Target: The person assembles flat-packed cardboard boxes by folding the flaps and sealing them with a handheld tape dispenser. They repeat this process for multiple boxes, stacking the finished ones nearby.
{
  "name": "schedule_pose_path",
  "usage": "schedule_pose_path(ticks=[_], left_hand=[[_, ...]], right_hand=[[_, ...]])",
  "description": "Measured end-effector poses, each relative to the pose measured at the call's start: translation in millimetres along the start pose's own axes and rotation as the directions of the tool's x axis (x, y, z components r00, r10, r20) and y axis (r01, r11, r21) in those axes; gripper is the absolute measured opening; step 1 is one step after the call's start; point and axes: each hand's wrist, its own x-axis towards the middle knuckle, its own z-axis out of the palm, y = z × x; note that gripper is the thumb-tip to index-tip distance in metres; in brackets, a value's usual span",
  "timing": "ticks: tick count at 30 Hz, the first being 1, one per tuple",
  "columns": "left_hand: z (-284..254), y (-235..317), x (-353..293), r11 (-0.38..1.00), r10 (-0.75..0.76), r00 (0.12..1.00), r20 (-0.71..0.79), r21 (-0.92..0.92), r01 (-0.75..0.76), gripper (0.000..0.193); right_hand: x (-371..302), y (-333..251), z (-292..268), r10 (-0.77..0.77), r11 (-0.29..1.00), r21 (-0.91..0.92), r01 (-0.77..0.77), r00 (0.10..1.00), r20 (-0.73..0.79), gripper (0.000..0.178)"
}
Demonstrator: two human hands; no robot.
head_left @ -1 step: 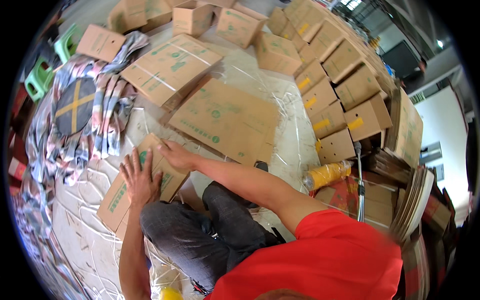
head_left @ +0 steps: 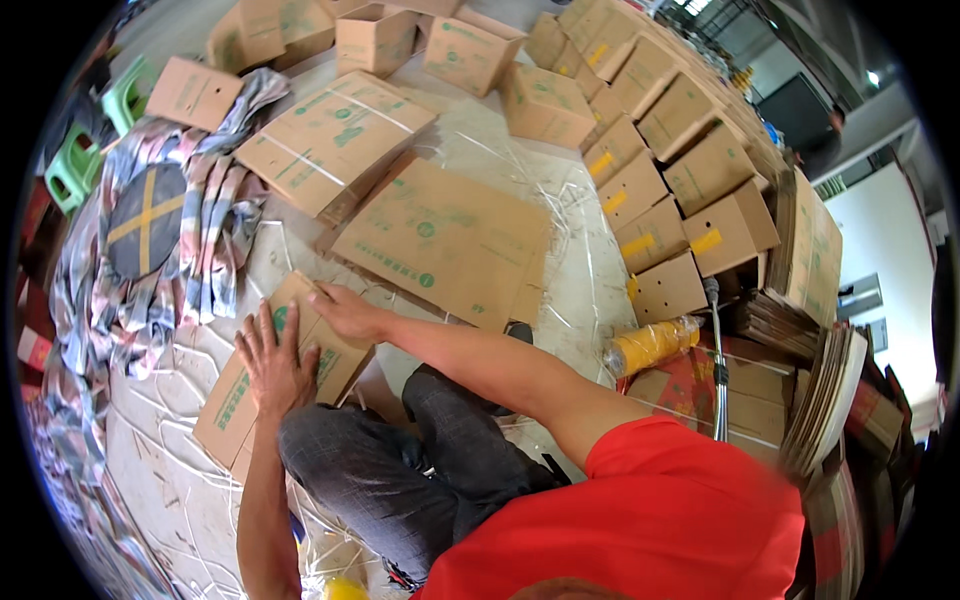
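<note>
A brown cardboard box [head_left: 229, 412] with green print lies tilted in front of my knees, at the left. Spread flat on its top face is my left hand [head_left: 276, 362], fingers apart. My right hand [head_left: 348, 313] grips the box's far upper edge, with its fingertips curled there and partly hidden. Just beyond the hands, a flattened cardboard carton [head_left: 440, 245] rests on the floor. Behind that one is a stack of flat cartons [head_left: 335, 135] bound with white straps.
White strapping [head_left: 165, 425] is strewn over the floor at left. A checked cloth [head_left: 215, 215] surrounds a dark round seat [head_left: 148, 222] with a yellow cross. Open boxes [head_left: 655, 240] are piled at right, near a yellow tape roll [head_left: 650, 347] and a metal pole [head_left: 720, 375]. Green stools [head_left: 72, 168] stand far left.
</note>
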Motion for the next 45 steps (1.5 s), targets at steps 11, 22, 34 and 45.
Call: schedule_pose_path(ticks=[11,22,34,45], left_hand=[[28.4,-14.3,-11.2,0.997,0.022,0.998,-0.064,0.079,-0.017,0.072],[5.6,-24.0,-17.4,0.986,0.086,0.98,-0.177,-0.126,-0.11,0.073],[137.0,-61.2,-308.3,0.336,-0.939,-0.011,-0.343,-0.926,0.173,0.056],[255.4,-101.7,-394.0,0.432,-0.882,0.359,-0.305,-0.219,0.875,0.07]], right_hand=[[-22.9,-36.5,-3.5,0.2,0.969,0.148,-0.2,0.98,0.016,0.051],[-14.1,-6.4,-1.4,0.064,0.997,0.037,-0.062,0.997,-0.052,0.047],[-8.1,-12.3,-4.1,0.147,0.986,-0.076,-0.151,0.988,-0.053,0.048],[-7.5,-19.4,-2.2,0.19,0.979,-0.063,-0.192,0.981,-0.031,0.047]])
